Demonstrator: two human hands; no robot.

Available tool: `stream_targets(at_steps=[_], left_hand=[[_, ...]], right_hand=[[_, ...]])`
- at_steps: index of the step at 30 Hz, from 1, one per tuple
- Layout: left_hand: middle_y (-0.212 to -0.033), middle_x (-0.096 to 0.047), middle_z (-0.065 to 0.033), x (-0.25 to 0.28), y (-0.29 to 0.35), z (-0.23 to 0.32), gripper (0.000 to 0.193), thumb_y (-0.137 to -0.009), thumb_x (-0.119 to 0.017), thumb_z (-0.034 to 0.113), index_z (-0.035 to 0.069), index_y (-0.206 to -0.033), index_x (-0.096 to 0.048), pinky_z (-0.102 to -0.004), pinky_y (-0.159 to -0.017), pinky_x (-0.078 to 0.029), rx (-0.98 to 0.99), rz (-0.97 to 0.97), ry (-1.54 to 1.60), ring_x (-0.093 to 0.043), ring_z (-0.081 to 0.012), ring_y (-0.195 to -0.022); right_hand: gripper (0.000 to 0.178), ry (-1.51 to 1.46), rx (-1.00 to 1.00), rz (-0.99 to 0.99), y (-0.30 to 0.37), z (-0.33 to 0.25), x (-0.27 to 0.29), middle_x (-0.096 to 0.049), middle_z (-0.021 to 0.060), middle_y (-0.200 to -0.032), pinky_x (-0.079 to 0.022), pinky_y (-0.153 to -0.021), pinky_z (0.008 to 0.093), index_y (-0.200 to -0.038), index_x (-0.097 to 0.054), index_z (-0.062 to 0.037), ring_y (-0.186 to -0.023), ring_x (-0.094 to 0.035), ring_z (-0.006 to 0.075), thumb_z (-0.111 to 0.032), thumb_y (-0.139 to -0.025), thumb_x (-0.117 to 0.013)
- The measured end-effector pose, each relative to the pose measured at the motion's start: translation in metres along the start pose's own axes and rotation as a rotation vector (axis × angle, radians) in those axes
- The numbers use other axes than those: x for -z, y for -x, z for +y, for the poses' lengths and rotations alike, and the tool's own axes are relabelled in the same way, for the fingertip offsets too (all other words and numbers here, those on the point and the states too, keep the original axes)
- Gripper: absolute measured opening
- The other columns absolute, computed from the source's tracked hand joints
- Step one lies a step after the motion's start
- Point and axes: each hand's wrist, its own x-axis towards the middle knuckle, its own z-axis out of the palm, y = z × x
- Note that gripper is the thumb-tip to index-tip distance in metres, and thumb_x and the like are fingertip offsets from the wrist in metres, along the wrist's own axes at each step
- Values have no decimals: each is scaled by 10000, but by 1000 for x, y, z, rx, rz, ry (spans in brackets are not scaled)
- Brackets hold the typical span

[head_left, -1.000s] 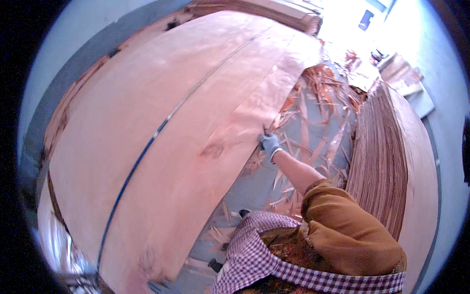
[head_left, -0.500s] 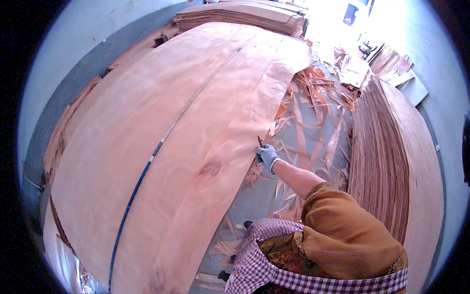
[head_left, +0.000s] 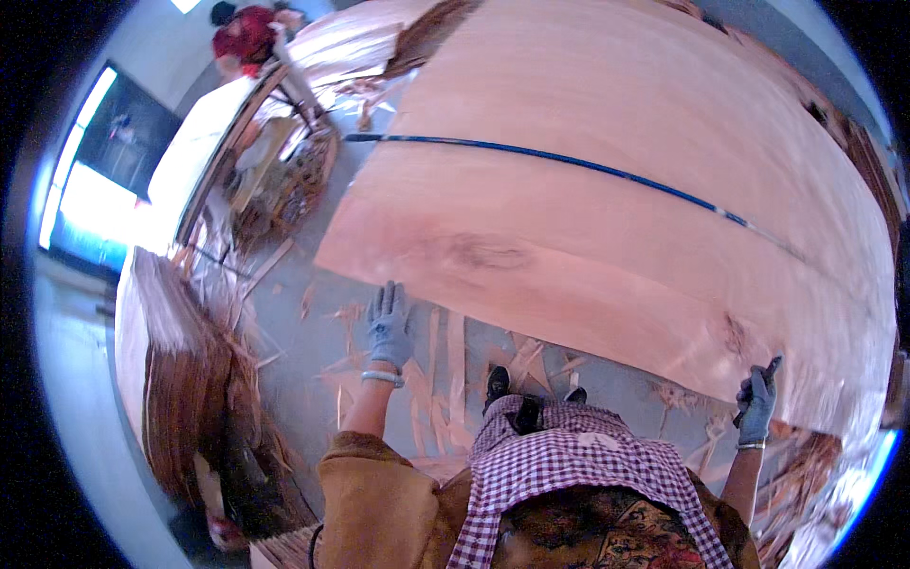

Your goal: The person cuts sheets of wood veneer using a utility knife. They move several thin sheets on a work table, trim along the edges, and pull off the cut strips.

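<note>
A broad pinkish wood veneer sheet (head_left: 569,218) spreads out before me, with darker grain patches along its near side. Across it lies a long, thin stick (head_left: 569,159), blue at the left and paler toward the right. My left hand (head_left: 388,327), in a grey glove, is open with its fingers stretched toward the sheet's near left edge; whether they touch is unclear. By the near edge at the right, my gloved right hand (head_left: 756,403) is closed around a small dark pointed tool (head_left: 775,363). The fingers hide most of that tool.
Torn veneer strips (head_left: 436,379) litter the grey floor near my feet. At the left stands a veneer stack (head_left: 180,360). Beyond it are a scrap-filled frame cart (head_left: 284,180) and a person in red (head_left: 248,40). More scraps (head_left: 801,465) lie at the lower right.
My view has swung round to the left, bringing the cart and the person into sight. My left hand has come into view. My right hand still grips the dark tool.
</note>
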Motion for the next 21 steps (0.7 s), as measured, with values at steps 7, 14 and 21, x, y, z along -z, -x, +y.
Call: stream_targets(at_steps=[7, 14, 21], left_hand=[[-1411, -335, -155, 13, -1, -31, 562, -890, -450, 350, 45, -1353, -359, -452, -1088, -166, 114, 89, -3, -287, -338, -1310], [-1417, -332, -142, 11, -56, -70, 579, -892, -452, 378, 22, -1341, -372, -477, -1093, -129, 71, 158, 6, -269, -309, -1329], [-1414, -325, -168, -18, -65, -91, 633, -859, -481, 402, 17, -1346, -356, -515, -1086, -99, 120, 121, 31, -293, -314, -1314]], right_hand=[[276, 357, 245, -597, 8, -39, -172, -560, 28, -770, -436, -488, 210, -1112, -544, 1, -586, -524, 82, -145, -879, -537], [292, 793, 822, -648, -14, -17, -298, -570, 112, -932, -490, -718, 324, -1098, -562, -38, -802, -591, 232, -107, -814, -561], [266, 1072, 860, -533, -16, -2, -329, -571, 147, -941, -470, -767, 377, -1038, -579, -59, -891, -568, 311, -119, -778, -586]])
